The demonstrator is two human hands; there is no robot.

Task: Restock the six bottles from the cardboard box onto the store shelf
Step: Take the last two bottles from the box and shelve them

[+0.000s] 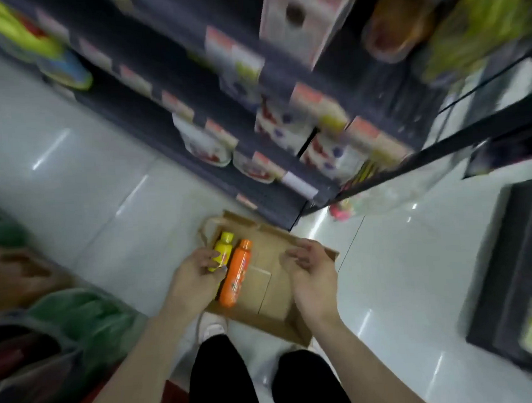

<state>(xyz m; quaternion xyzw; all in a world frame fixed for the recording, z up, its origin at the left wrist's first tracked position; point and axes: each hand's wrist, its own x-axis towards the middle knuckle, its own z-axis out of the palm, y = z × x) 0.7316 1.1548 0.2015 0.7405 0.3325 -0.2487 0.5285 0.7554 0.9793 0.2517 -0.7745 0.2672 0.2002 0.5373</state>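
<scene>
An open cardboard box (275,316) lies on the floor below me. Inside it, at the left, a yellow bottle (223,247) and an orange bottle (236,273) lie side by side. My left hand (194,277) is over the box's left side with its fingers curled around the yellow bottle. My right hand (313,276) hovers above the bare right part of the box, fingers apart, holding nothing. The dark store shelf (249,146) rises just beyond the box. The whole picture is blurred by motion.
The shelf holds white packets and cartons with price tags along its edges. Green bags (78,315) sit on a rack at the left. A dark display unit (518,279) stands at the right. Pale floor tiles (402,255) surround the box; my legs and a white shoe (213,326) are below it.
</scene>
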